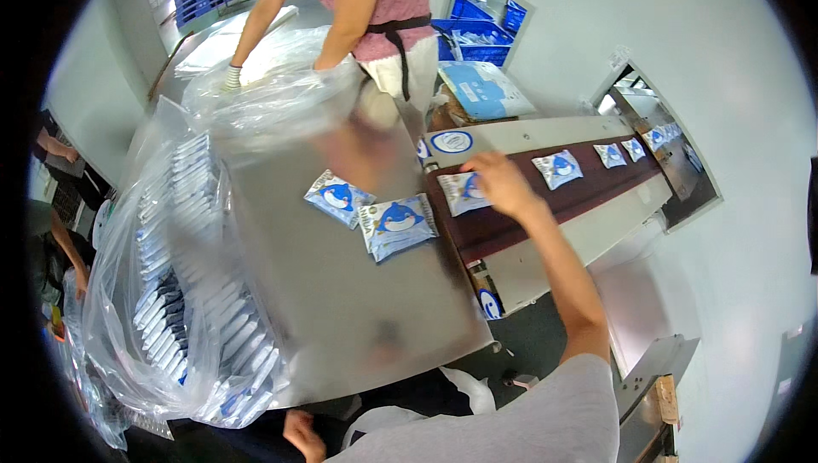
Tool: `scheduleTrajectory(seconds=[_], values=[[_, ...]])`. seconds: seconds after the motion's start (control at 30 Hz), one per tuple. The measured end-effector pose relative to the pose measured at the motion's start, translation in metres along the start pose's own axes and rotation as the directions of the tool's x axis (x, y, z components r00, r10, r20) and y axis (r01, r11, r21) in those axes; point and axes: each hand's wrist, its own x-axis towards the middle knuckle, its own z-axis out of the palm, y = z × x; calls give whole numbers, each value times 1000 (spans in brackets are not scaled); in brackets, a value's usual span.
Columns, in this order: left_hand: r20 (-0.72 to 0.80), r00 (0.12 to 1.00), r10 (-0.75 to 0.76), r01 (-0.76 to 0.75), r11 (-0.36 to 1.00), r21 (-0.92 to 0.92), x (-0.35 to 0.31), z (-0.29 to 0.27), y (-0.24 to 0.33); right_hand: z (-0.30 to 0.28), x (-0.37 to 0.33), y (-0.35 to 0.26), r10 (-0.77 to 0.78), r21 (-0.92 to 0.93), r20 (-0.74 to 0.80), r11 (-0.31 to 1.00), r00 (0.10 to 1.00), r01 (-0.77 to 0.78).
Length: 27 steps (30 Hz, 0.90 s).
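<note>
Clear bag: lies along the left edge of the bench and reaches the near left corner; rows of white-and-blue packets stand packed inside.
Co-worker's gloved hand: rests on a second clear bag at the far end of the bench.
Left hand: low, beyond the bench's near edge; the fingers are curled, but whether this grip holds anything I cannot tell.
Loose packet: flat on the bench, right of its middle, a corner meeting the packet stack.
Packet stack: at the bench's right edge, the top packet face up with a blue whale figure.
Belt packet: on the dark red belt, at the end beside the bench's right edge.
Right hand: over the belt, fingers at the right end of the belt packet; whether the grip has closed on it I cannot tell.
Three further packets: spaced along the belt toward the wall opening.
</note>
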Motion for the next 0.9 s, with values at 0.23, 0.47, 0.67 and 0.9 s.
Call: scheduleTrajectory(seconds=[0.23,0.47,0.67,0.9], values=[[409,814,412,-497,859,123,67,117,98,-31,-16,177,575,-432,397,805,715,-407],[501,794,344,-513,821,249,82,120,70,-25,37,128,90,-337,621,928,778,162],[512,713,480,-632,756,171,94,126,106,16,98,22,-512,418,552,853,658,313],[502,717,484,-642,739,204,87,127,85,97,117,-53,-224,193,921,973,319,124]])
